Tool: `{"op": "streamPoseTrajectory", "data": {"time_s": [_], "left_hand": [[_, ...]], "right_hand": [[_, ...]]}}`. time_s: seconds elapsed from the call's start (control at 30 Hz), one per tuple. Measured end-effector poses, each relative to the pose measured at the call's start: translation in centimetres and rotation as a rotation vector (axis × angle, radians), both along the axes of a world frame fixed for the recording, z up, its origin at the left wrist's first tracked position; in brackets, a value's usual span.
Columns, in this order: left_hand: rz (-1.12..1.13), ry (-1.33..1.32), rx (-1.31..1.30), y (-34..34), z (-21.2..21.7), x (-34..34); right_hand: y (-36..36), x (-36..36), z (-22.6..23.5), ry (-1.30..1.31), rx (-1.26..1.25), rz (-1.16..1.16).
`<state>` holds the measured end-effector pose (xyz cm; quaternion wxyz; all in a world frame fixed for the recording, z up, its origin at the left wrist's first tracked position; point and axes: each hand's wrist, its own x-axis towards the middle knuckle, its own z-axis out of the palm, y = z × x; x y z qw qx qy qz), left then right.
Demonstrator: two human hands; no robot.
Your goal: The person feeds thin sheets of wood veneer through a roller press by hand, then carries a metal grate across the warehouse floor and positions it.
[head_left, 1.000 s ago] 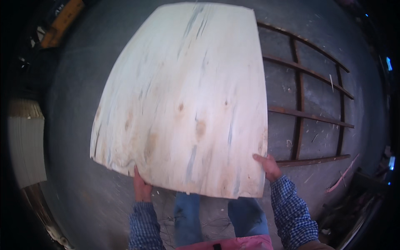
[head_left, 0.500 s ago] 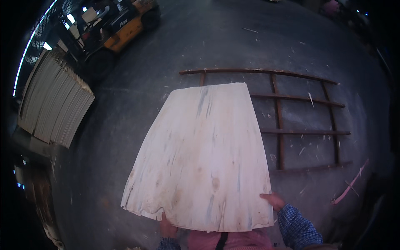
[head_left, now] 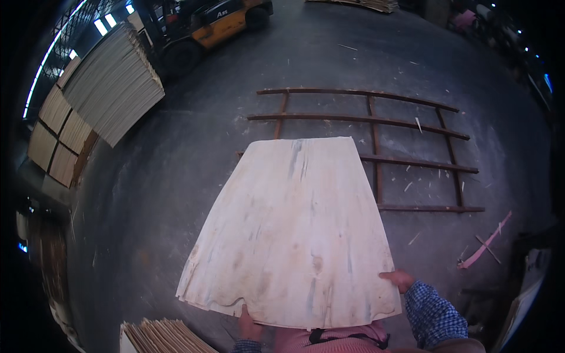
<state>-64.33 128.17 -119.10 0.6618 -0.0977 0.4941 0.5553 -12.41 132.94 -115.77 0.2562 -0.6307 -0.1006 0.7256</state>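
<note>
above a grey concrete floor point(head_left: 126, 194), in front of the wearer's pink clothing point(head_left: 332, 339), a wide pale wood sheet point(head_left: 291, 235) with knots and blue-grey streaks is held out in two bare hands. the left hand point(head_left: 250, 327) grips the near edge, left of its middle, thumb on top; the right hand point(head_left: 401, 279) grips the right edge by the near corner, its thumb also on top. both grips look closed to the sheet's thickness; the other fingers are mostly hidden underneath, so how tightly they press cannot be told. the step in hand appears to be supporting the sheet clear of the wearer's body; shifting it would seem to call for both hands moving together, so that the unsupported far edge does not dip. that far edge overlaps the view of a rusty brown bar frame point(head_left: 372, 120) lying ahead and to the right; whether they touch cannot be told. the near-left corner has the least room, with a stack of thin sheets point(head_left: 165, 336) near it. more floor stretches leftward, toward a tall sheet pile point(head_left: 115, 82) and an orange forklift point(head_left: 219, 29). rightward, a pink strip point(head_left: 475, 256) lies on the ground.
</note>
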Motion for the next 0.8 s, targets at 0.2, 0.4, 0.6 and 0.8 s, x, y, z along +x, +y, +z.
{"op": "streamPoseTrajectory", "data": {"time_s": [0.2,0.4,0.6,0.8], "left_hand": [[-0.063,-0.099,0.014,-7.5,4.4,2.4],[-1.117,0.905,0.219,-25.2,14.9,8.8],[-1.055,0.281,-0.401,-24.1,14.8,-5.6],[-0.608,1.085,-0.322,-6.2,-8.0,-9.4]], "right_hand": [[-6.1,3.3,1.3,-0.067,0.090,0.081],[-19.5,12.5,5.2,-0.164,-0.026,0.215],[-27.3,12.9,3.5,-0.202,-0.284,0.110],[-26.8,16.0,-3.3,-0.215,-0.580,0.020]]}}
